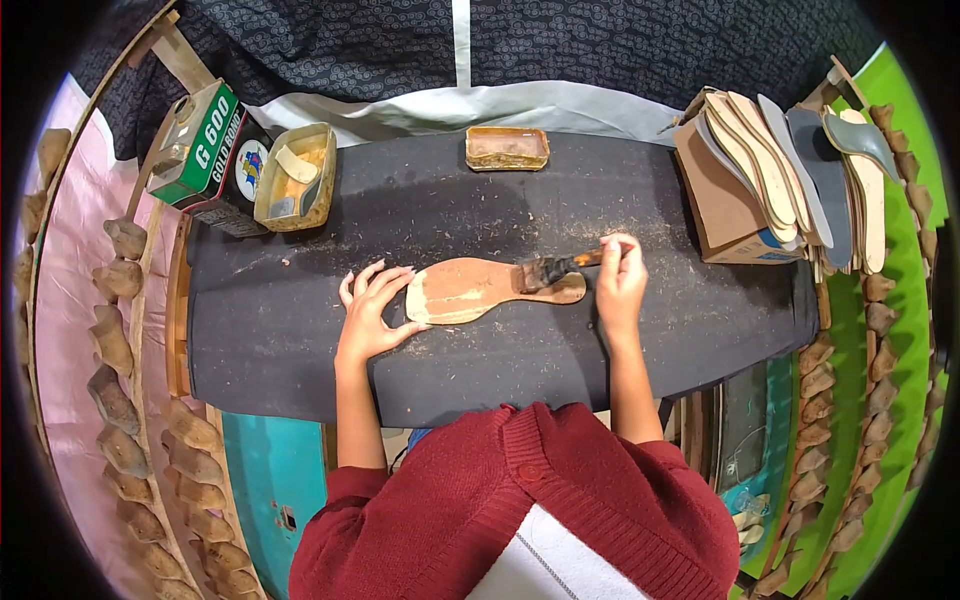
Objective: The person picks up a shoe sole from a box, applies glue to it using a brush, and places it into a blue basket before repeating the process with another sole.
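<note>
A tan insole-shaped piece (465, 288) lies flat on the dark table, its wide end to the left and its narrow end to the right. Most of its surface is brownish, with paler patches at the wide end. My left hand (375, 310) has its fingers spread, with fingertips and thumb touching the wide end. In my right hand (621, 280) is a brush (585, 259), pinched by its orange-brown handle. The dark, caked brush head rests on the narrower part of the piece.
A green G 600 can (205, 150) and a yellowish tub (320, 190) stand at the back left. Back centre holds a shallow amber tray (507, 165). A cardboard box (705, 190) with several insole pieces (770, 180) is at the right. Shavings dot the table (480, 370).
</note>
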Demonstrator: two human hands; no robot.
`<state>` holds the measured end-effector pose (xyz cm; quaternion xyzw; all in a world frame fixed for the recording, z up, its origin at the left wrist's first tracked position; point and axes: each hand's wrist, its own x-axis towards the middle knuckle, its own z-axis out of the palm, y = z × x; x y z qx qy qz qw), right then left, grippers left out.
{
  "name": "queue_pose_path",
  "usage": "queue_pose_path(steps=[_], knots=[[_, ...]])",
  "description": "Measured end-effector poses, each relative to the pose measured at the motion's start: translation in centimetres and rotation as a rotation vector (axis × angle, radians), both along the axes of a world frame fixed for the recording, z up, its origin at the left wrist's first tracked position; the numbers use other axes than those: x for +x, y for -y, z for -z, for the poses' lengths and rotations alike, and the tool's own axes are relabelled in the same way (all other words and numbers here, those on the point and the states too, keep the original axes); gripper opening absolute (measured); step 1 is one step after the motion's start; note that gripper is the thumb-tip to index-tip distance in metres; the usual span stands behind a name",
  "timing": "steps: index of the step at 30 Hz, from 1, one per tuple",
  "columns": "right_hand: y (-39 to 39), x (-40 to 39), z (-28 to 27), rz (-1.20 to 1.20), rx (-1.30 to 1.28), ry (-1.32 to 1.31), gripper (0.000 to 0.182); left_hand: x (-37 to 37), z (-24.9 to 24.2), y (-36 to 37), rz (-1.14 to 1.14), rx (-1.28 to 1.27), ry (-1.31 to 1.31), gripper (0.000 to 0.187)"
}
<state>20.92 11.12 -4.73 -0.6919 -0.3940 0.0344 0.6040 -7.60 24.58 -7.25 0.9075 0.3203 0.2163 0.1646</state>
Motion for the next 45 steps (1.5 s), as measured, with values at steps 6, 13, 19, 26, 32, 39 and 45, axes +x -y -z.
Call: queue_pose_path(steps=[6, 13, 19, 26, 32, 39, 45], knots=[[1.5, 2.2, 0.9, 0.128, -0.081, 0.057, 0.013, -0.2, -0.3, 0.1, 0.004, -0.02, 0.034, 0.067], [2.7, 4.3, -0.2, 0.242, -0.013, 0.043, 0.014, 0.0, -0.4, 0.2, 0.018, -0.01, 0.056, 0.068], [-1.2, 5.2, -0.4, 0.122, 0.311, -0.182, 0.016, 0.1, 0.1, 0.0, 0.068, -0.043, 0.162, 0.066], [-9.5, 7.7, -5.2, -0.078, 0.242, 0.257, 0.02, 1.4, -1.3, 0.6, 0.096, -0.139, 0.224, 0.065], [-16.9, 9.4, -6.9, -0.344, 0.068, 0.464, 0.02, 2.3, -0.4, 1.1, 0.143, -0.38, 0.444, 0.063], [-18.4, 9.2, -5.2, -0.409, -0.032, 0.496, 0.021, 2.6, 0.7, 1.7, 0.131, -0.608, 0.581, 0.066], [-17.8, 11.1, -4.6, -0.361, -0.011, 0.41, 0.024, 2.6, 0.7, 1.7, 0.126, -0.691, 0.589, 0.071]])
